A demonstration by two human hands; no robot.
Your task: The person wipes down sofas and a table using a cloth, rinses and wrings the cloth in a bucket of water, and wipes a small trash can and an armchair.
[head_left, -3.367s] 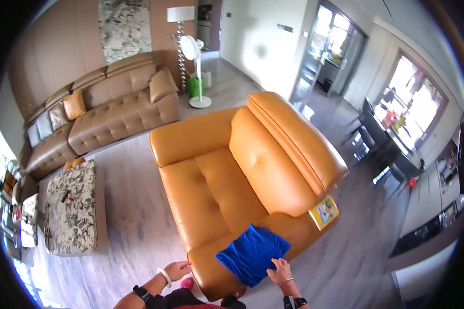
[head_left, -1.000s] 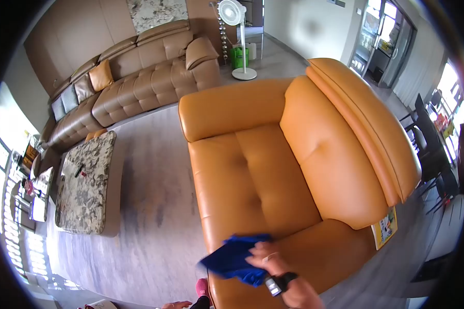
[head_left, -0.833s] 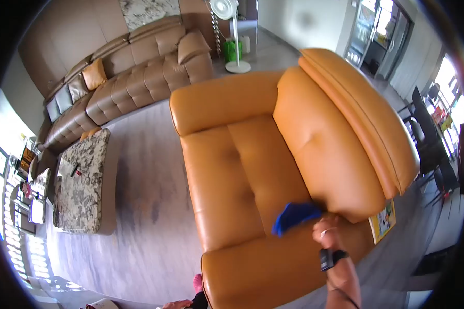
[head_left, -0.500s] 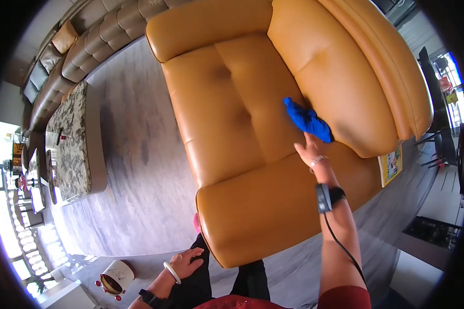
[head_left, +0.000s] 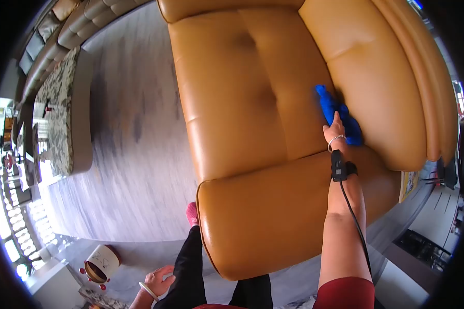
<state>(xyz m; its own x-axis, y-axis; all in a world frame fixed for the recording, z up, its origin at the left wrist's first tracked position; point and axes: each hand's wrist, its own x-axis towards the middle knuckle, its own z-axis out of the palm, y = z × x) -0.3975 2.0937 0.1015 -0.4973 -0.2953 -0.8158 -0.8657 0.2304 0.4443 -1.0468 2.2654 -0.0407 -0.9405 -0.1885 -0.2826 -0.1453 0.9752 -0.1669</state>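
A crumpled blue cloth [head_left: 349, 123] lies on the seat of the orange leather armchair [head_left: 227, 98], close to the foot of the backrest. My right hand [head_left: 335, 129] reaches across the armrest and touches the cloth; the index finger is stretched out over it, and the other fingers are partly hidden. Down by my left thigh, beside the chair's front corner, my left hand [head_left: 159, 280] hangs with its fingers apart and nothing in it.
A stone-patterned coffee table [head_left: 62, 113] stands at the left, with a brown sofa [head_left: 80, 31] behind it. A round white bin [head_left: 103, 261] is on the floor at lower left. A yellow-edged book [head_left: 408, 185] leans at the chair's right side.
The blue cloth has gone from the near armrest to the back of the seat, with my right hand following. My right hand's grip has loosened. The view has tilted down and come nearer the chair.
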